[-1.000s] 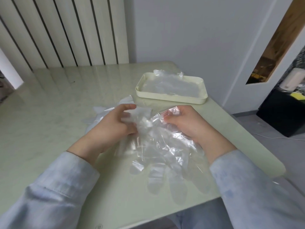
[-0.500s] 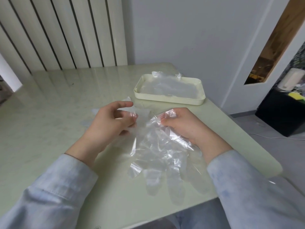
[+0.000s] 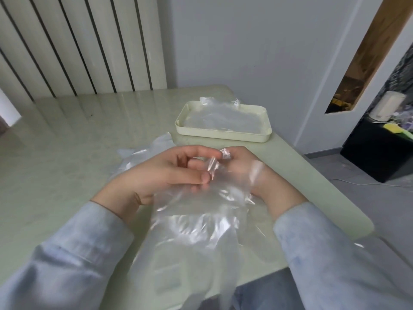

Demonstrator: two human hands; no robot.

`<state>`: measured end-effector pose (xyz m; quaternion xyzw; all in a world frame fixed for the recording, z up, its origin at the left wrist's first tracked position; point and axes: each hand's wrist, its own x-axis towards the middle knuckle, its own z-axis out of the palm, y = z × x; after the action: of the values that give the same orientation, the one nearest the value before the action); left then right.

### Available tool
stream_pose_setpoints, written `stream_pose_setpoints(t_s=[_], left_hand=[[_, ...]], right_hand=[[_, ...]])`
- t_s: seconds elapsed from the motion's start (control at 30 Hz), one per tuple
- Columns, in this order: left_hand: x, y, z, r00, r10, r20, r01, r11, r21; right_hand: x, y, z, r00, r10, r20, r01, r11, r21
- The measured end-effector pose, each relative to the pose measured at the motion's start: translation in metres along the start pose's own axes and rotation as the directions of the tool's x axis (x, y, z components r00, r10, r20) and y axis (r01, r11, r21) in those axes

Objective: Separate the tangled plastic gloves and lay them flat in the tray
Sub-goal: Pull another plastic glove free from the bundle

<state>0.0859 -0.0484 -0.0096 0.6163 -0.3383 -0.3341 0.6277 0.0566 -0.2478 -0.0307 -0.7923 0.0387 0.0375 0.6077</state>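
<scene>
Both hands were up off the table (image 3: pixel 67 153), close together, clamped on one clear glove (image 3: pixel 196 220). My left hand (image 3: pixel 165 175) pinched the cuff edge between thumb and curled fingers. My right hand (image 3: pixel 243 168), blurred and half veiled by film, looked pinched on the same cuff just beside it. The glove hung from the hands toward my body, long axis cuff-far, fingers-near, film crumpled. The tray (image 3: pixel 223 136) sat beyond the hands, slightly right, so the right hand was nearer; flat gloves (image 3: pixel 223 117) already lay inside. Loose gloves (image 3: pixel 143 155) lay just past my left hand. Judgement: the carry would go forward-right, fingers trailing.
</scene>
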Motion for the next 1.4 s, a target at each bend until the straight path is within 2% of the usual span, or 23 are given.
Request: stream_pose_setpoints(t_s=[0.03,0.1,0.2,0.27,0.5,0.63,0.77,0.87,1.0,1.03,1.1,1.17,1.3,1.4], left_hand=[[0.005,-0.003,0.000,0.996,-0.017,-0.086,0.024,0.996,0.081],[0.010,-0.010,0.002,0.985,-0.013,-0.171,0.037,0.989,0.140],[0.015,-0.011,0.002,0.957,0.042,-0.288,0.037,0.964,0.263],[0.019,-0.009,0.003,0.932,0.063,-0.356,0.052,0.951,0.306],[0.026,-0.014,-0.001,0.845,0.132,-0.518,-0.034,0.980,0.194],[0.028,-0.014,0.003,0.836,0.205,-0.509,-0.149,0.977,0.149],[0.037,-0.003,-0.002,0.856,0.322,-0.403,-0.202,0.928,0.314],[0.046,0.000,-0.003,0.877,0.343,-0.335,-0.198,0.896,0.398],[0.048,-0.005,-0.004,0.892,0.329,-0.310,-0.175,0.884,0.434],[0.047,-0.006,-0.005,0.889,0.328,-0.321,-0.169,0.884,0.435],[0.047,-0.006,-0.007,0.879,0.320,-0.354,-0.154,0.893,0.424],[0.046,-0.005,-0.007,0.869,0.300,-0.393,-0.147,0.915,0.375],[0.037,0.001,-0.011,0.868,0.199,-0.456,-0.068,0.955,0.288],[0.026,0.003,-0.022,0.889,0.077,-0.451,0.034,0.972,0.234]], right_hand=[[0.000,0.000,0.001,1.000,0.004,0.021,-0.005,0.998,0.057],[0.001,0.004,0.001,1.000,0.004,0.013,-0.006,0.989,0.148],[0.002,0.007,0.002,0.999,-0.003,-0.047,0.010,0.990,0.141],[0.004,0.007,0.002,0.999,0.003,-0.037,0.002,0.991,0.136],[0.001,0.009,-0.007,0.999,-0.004,0.036,-0.006,0.964,0.266],[0.002,0.006,-0.005,0.999,0.016,0.035,-0.024,0.965,0.261],[0.001,0.002,-0.004,0.998,0.029,0.050,-0.043,0.946,0.321],[0.001,0.001,-0.004,0.996,0.073,0.046,-0.084,0.934,0.346],[-0.001,-0.006,-0.012,0.980,0.141,0.141,-0.198,0.783,0.590],[-0.002,-0.007,-0.014,0.979,0.120,0.166,-0.196,0.782,0.591],[-0.003,-0.003,-0.013,0.975,0.045,0.216,-0.147,0.862,0.484],[-0.003,0.002,-0.010,0.984,0.018,0.176,-0.087,0.913,0.398],[-0.002,0.003,-0.012,0.999,0.032,0.003,-0.030,0.924,0.382],[-0.003,0.001,-0.012,0.998,0.057,-0.019,-0.047,0.937,0.346]])
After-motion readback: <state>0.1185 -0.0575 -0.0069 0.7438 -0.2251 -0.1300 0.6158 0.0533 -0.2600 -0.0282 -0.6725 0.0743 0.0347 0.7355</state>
